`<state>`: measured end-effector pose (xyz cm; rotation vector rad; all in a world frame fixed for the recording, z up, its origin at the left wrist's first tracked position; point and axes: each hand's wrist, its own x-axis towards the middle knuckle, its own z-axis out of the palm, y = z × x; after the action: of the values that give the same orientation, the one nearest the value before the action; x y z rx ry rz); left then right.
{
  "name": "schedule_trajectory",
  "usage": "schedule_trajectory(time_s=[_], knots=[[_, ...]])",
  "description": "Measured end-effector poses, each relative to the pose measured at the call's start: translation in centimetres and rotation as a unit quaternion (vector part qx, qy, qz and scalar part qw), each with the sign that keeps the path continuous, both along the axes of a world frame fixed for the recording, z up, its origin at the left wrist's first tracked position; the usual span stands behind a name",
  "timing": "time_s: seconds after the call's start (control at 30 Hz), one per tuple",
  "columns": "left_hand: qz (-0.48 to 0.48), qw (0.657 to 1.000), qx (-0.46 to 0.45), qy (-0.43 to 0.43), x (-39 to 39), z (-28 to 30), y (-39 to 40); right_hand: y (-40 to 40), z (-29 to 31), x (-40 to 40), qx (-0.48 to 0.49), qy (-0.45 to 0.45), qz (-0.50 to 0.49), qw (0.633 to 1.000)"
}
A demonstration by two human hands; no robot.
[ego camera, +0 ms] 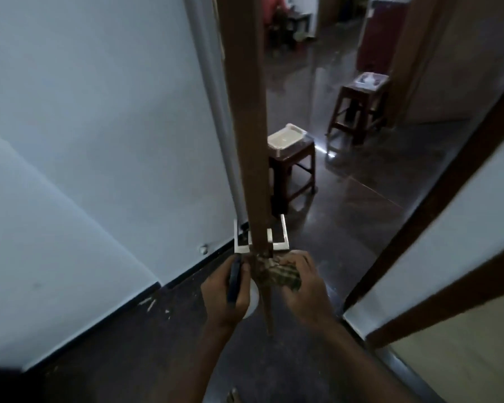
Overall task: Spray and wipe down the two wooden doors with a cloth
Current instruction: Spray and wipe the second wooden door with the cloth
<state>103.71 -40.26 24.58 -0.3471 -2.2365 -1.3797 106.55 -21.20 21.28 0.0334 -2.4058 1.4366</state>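
Low in the view, near the floor: both hands work the narrow edge of the wooden door (246, 117), which stands edge-on. Left hand (224, 289): grip curled round a dark spray bottle (234, 282), its pale body showing below the hand, just left of the door edge. Right hand (300, 282): grip bunched on a green checked cloth (280, 273), pressing it against the door edge, with cloth wrapping across the edge. Just beyond the hands, a white bracket-shaped object (280, 244) lies on the dark glossy floor (346, 228) at the door's foot. Farther: a brown stool (296, 173) carrying a white tray (285, 138). Farther still: a second stool (358, 112), also with a white container on top.
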Motion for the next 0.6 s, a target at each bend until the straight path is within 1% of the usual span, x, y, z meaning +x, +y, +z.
schedule_trajectory(time_s=[0.03,0.07,0.13,0.2,0.3,0.47,0.6], knots=[[0.036,0.999,-0.003,0.018,1.0,0.2,-0.1,0.6,0.1,-0.3,-0.003,-0.013,0.015,1.000],[0.051,0.998,-0.012,0.030,1.1,0.3,-0.3,1.1,0.1,-0.8,-0.007,-0.023,0.007,1.000],[0.094,0.994,-0.040,0.046,1.6,0.6,-0.1,2.2,0.3,-2.0,-0.002,-0.024,0.023,0.999],[0.121,0.990,-0.054,0.038,1.9,1.0,0.2,2.5,0.7,-3.6,0.005,-0.021,0.038,0.999],[0.167,0.985,-0.051,0.006,2.5,1.5,0.3,1.4,1.4,-6.7,0.026,-0.014,0.094,0.995],[0.167,0.985,-0.008,-0.052,1.4,1.2,-0.6,-1.9,1.6,-12.1,0.046,-0.030,0.211,0.976],[0.145,0.988,0.017,-0.056,-1.1,1.2,-1.2,-3.6,0.8,-14.3,0.041,-0.038,0.243,0.969]])
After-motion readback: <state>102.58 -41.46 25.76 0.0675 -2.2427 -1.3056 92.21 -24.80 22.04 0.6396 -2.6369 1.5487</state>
